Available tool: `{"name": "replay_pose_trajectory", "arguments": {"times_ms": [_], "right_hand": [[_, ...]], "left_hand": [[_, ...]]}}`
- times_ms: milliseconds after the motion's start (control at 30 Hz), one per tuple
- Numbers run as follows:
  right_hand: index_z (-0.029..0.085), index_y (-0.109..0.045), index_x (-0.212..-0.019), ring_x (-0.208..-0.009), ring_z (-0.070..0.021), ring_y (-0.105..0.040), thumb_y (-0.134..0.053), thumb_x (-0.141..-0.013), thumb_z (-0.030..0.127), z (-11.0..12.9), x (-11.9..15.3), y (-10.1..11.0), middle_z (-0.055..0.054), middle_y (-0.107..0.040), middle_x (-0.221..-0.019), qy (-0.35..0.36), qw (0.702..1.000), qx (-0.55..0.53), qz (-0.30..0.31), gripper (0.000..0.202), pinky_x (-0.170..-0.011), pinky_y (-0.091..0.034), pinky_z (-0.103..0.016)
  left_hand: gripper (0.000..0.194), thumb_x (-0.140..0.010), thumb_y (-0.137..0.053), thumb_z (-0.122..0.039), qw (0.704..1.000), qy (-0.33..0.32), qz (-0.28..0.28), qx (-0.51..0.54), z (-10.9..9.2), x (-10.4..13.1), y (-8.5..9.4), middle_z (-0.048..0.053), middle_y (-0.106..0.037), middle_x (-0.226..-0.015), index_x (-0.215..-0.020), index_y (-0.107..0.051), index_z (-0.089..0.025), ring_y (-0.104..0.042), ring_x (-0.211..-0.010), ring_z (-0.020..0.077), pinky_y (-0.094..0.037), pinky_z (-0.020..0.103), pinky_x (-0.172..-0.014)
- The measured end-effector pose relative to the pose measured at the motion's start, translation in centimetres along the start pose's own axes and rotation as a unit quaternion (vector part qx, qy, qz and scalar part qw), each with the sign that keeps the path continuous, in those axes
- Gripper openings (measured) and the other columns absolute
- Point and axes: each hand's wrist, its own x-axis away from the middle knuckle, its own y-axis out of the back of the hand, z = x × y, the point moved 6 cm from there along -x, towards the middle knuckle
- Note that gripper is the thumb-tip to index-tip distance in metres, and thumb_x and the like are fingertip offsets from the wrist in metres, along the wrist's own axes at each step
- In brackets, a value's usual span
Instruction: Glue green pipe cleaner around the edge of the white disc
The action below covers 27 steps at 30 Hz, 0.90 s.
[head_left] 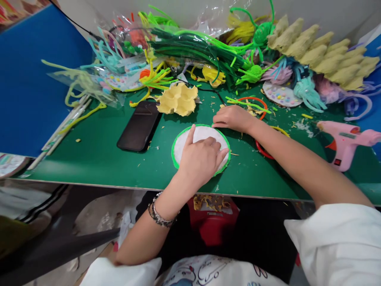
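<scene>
A white oval disc (200,134) edged with a fuzzy green pipe cleaner (174,150) lies flat on the green table (89,159). My left hand (201,157) rests palm down across the disc, with its outer fingers spread and the middle ones bent. At the disc's upper right rim is my right hand (230,118), its fingers drawn together on the green edging; what lies under the fingertips is partly hidden. Just beyond the disc sits a yellow egg-carton piece (177,99). Left of it lies a black phone (139,127).
A pink glue gun (342,143) stands at the right. Orange and yellow pipe cleaner loops (263,153) lie by my right forearm. Bundled green pipe cleaners (193,49), pompom-like figures and a large egg carton (324,51) crowd the back. A blue board (41,79) rises at left.
</scene>
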Motion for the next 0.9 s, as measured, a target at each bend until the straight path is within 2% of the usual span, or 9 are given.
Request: {"name": "replay_pose_trajectory", "arguments": {"times_ms": [200, 300, 400, 500, 567, 633, 700, 800, 900], "right_hand": [[0.016, -0.067, -0.09, -0.078, -0.0176, -0.049, -0.036, -0.099, 0.037, 0.3, 0.2, 0.7, -0.006, -0.061, -0.081, 0.021, 0.999, 0.029, 0.003, 0.038, -0.067, -0.03, -0.03], [0.015, -0.067, -0.103, -0.084, -0.0206, -0.05, -0.036, -0.098, 0.033, 0.3, 0.6, 1.9, -0.01, -0.063, -0.093, 0.003, 0.998, 0.055, -0.015, 0.036, -0.07, -0.03, -0.033], [0.014, -0.065, -0.11, -0.089, -0.0228, -0.051, -0.037, -0.097, 0.035, 0.0, 1.4, 4.2, -0.012, -0.062, -0.1, -0.055, 0.995, 0.055, -0.068, 0.037, -0.075, -0.034, -0.035], [0.014, -0.066, -0.1, -0.088, -0.0233, -0.051, -0.039, -0.095, 0.033, 0.3, 2.5, 6.6, -0.013, -0.062, -0.096, -0.135, 0.986, -0.006, -0.1, 0.034, -0.077, -0.036, -0.037], [0.015, -0.067, -0.091, -0.087, -0.0231, -0.052, -0.04, -0.094, 0.03, 1.4, 3.5, 7.7, -0.012, -0.063, -0.091, -0.177, 0.976, -0.063, -0.108, 0.031, -0.078, -0.037, -0.037], [0.017, -0.066, -0.087, -0.086, -0.022, -0.054, -0.041, -0.093, 0.029, 3.2, 4.6, 8.6, -0.01, -0.063, -0.086, -0.194, 0.97, -0.095, -0.112, 0.028, -0.079, -0.039, -0.036], [0.017, -0.065, -0.087, -0.083, -0.0197, -0.056, -0.041, -0.093, 0.028, 5.2, 6.1, 9.1, -0.008, -0.063, -0.085, -0.214, 0.963, -0.111, -0.118, 0.027, -0.076, -0.041, -0.033], [0.018, -0.064, -0.084, -0.073, -0.0158, -0.056, -0.044, -0.092, 0.026, 7.8, 8.5, 9.0, -0.005, -0.063, -0.079, -0.26, 0.947, -0.136, -0.13, 0.022, -0.067, -0.042, -0.029], [0.019, -0.063, -0.084, -0.069, -0.0146, -0.057, -0.047, -0.09, 0.025, 9.7, 10.7, 7.8, -0.004, -0.062, -0.079, -0.304, 0.928, -0.154, -0.147, 0.019, -0.066, -0.044, -0.028]], "left_hand": [[0.042, -0.101, -0.032, -0.033, 1.0, -0.007, 0.007, 0.003, 0.3, -0.1, -0.4, 0.006, -0.073, -0.096, -0.095, -0.07, -0.015, -0.071, -0.084, 0.0226, -0.022, 0.058, -0.117], [0.034, -0.099, -0.038, -0.029, 0.999, -0.024, -0.021, 0.011, 0.9, -0.2, 0.1, 0.003, -0.073, -0.092, -0.092, -0.068, -0.017, -0.07, -0.079, 0.0192, -0.026, 0.053, -0.117], [0.024, -0.097, -0.044, -0.026, 0.994, 0.005, -0.091, 0.068, 2.7, -0.4, 1.7, 0.002, -0.073, -0.096, -0.091, -0.066, -0.02, -0.068, -0.087, 0.0174, -0.033, 0.044, -0.112], [0.023, -0.096, -0.047, -0.029, 0.982, 0.077, -0.141, 0.103, 5.6, -0.2, 3.0, 0.003, -0.071, -0.083, -0.085, -0.065, -0.02, -0.066, -0.082, 0.0178, -0.046, 0.032, -0.088], [0.028, -0.096, -0.045, -0.032, 0.975, 0.124, -0.153, 0.108, 7.4, 0.1, 3.4, 0.002, -0.065, -0.065, -0.079, -0.063, -0.019, -0.06, -0.065, 0.0175, -0.042, 0.027, -0.064], [0.034, -0.096, -0.045, -0.036, 0.965, 0.168, -0.162, 0.115, 8.9, 0.6, 3.4, 0.001, -0.058, -0.054, -0.069, -0.059, -0.019, -0.054, -0.054, 0.0165, -0.031, 0.026, -0.052], [0.043, -0.096, -0.043, -0.04, 0.956, 0.205, -0.17, 0.126, 9.9, 1.3, 3.1, 0.0, -0.054, -0.049, -0.059, -0.053, -0.019, -0.051, -0.051, 0.0155, -0.026, 0.026, -0.05], [0.05, -0.1, -0.036, -0.041, 0.944, 0.236, -0.172, 0.153, 10.8, 2.3, 2.4, 0.0, -0.052, -0.048, -0.057, -0.05, -0.018, -0.054, -0.052, 0.0141, -0.034, 0.024, -0.052], [0.04, -0.103, -0.033, -0.032, 0.94, 0.244, -0.159, 0.175, 11.3, 3.1, 1.1, 0.001, -0.062, -0.068, -0.082, -0.062, -0.014, -0.062, -0.065, 0.0126, -0.048, 0.025, -0.065]]}}
